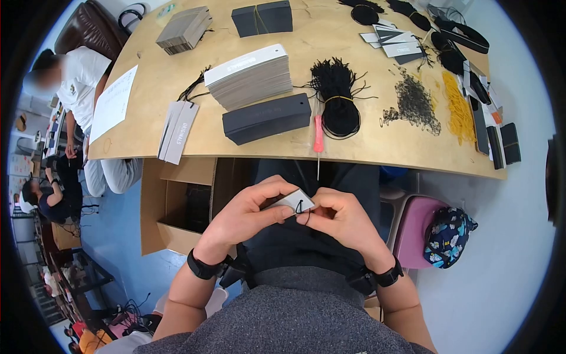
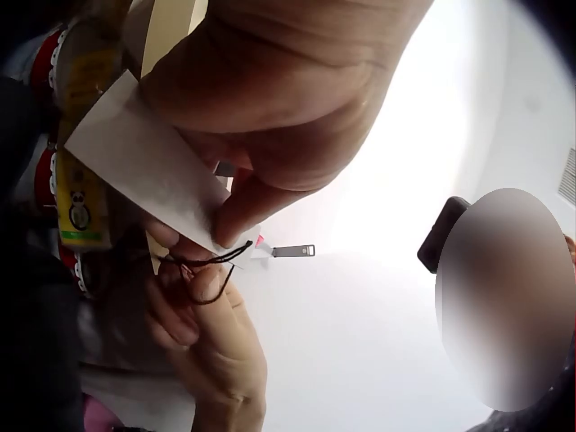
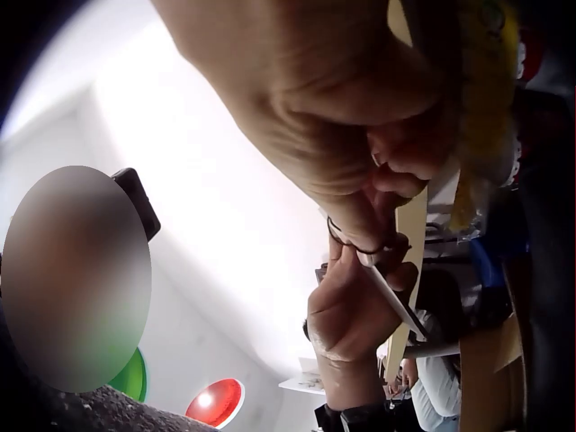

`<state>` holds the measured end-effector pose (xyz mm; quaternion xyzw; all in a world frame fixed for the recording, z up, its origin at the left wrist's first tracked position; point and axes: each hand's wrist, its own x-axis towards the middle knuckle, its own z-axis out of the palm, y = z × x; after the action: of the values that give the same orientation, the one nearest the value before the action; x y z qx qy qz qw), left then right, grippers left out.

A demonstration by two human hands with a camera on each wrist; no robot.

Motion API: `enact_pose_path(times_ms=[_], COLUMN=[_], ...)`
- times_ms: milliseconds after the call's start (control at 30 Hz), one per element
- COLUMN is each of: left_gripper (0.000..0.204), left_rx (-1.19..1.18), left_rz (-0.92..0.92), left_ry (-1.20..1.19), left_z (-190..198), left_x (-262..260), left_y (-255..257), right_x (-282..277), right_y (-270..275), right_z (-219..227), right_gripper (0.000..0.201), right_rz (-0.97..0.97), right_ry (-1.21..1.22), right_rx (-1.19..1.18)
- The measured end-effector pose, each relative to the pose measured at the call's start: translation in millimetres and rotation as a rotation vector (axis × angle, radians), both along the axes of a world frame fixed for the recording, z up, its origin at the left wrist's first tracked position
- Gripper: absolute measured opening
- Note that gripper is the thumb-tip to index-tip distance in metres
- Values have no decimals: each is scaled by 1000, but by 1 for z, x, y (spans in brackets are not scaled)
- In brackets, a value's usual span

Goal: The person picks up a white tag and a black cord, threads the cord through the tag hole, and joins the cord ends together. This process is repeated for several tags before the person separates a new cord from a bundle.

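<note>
Above the lap, in front of the table edge, my left hand (image 1: 247,209) grips a white hang tag (image 1: 289,203) between thumb and fingers. A black cord (image 2: 211,261) loops at the tag's end, its loose tips sticking out in the left wrist view. My right hand (image 1: 348,218) pinches at that same end, thumb and forefinger on the cord. In the right wrist view the tag (image 3: 396,299) shows nearly edge-on between the two hands. The right fingertips partly hide where the cord meets the tag.
On the table (image 1: 377,144) stand a stack of white tags (image 1: 250,82), a black stack (image 1: 268,121), a black cord bundle (image 1: 339,112) and a pink-handled tool (image 1: 318,138) overhanging the front edge. Finished-looking corded tags (image 1: 177,133) lie left. An open cardboard box (image 1: 180,236) sits below.
</note>
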<state>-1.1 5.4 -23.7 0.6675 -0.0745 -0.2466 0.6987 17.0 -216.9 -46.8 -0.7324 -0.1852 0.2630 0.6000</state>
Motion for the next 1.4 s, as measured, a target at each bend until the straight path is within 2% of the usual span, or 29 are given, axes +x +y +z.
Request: enact_pose_path(times_ms=[100,233,333,367,400,467,500,567,633,700,767,800,867,900,933,967,1000,1067,1167,1267,1333,1367,1400], left_gripper=[31,35,35,34,34,38,38,43,44,46,46,46,46,43,44,45,46,48,48,48,48,48,48], left_rx=[7,0,-33,-51,-51,62,64,120,114,111,205,212,133,195,207,242,276,330,333,458,740,736,850], left_rz=[25,51,105,147,147,-48,-46,-197,-185,-172,-42,-34,129,139,257,366,474,638,712,764,810,801,801], left_ry=[23,71,54,11,10,-176,-177,-243,-239,-238,-157,-159,48,-67,-67,-77,-88,-259,-359,-411,-532,-536,-568], left_z=[4,12,10,10,10,12,13,17,22,28,37,42,51,52,62,68,73,72,72,58,42,32,21], left_x=[-2,-4,-7,-8,-7,-4,-4,-5,-8,-11,-18,-23,-31,-30,-28,-23,-16,8,50,73,81,83,82], left_y=[4,1,-3,-3,-1,6,8,10,11,14,18,20,27,37,42,50,60,80,104,126,132,136,139], right_x=[1,5,11,14,14,16,16,18,19,16,14,15,15,13,13,15,16,15,10,4,3,3,2], right_y=[-11,-30,-40,-46,-50,-53,-53,-55,-57,-60,-63,-64,-61,-54,-49,-51,-51,-51,-50,-48,-51,-53,-54], right_z=[0,-6,15,10,10,12,9,6,0,-9,-9,-9,5,18,25,25,25,24,21,21,19,18,18], right_gripper=[10,6,11,15,15,16,16,16,17,17,17,16,23,31,42,53,53,50,48,45,42,42,40], right_rz=[-150,-244,-140,-30,-30,32,-47,-74,-101,-13,-16,-24,12,-70,-149,-74,-62,3,44,9,-24,-35,-41], right_ry=[386,482,518,531,530,682,666,699,734,813,777,737,667,582,494,410,410,420,439,440,457,453,461], right_rx=[322,777,767,758,758,775,822,829,837,908,903,898,818,741,662,652,656,653,640,614,598,601,583])
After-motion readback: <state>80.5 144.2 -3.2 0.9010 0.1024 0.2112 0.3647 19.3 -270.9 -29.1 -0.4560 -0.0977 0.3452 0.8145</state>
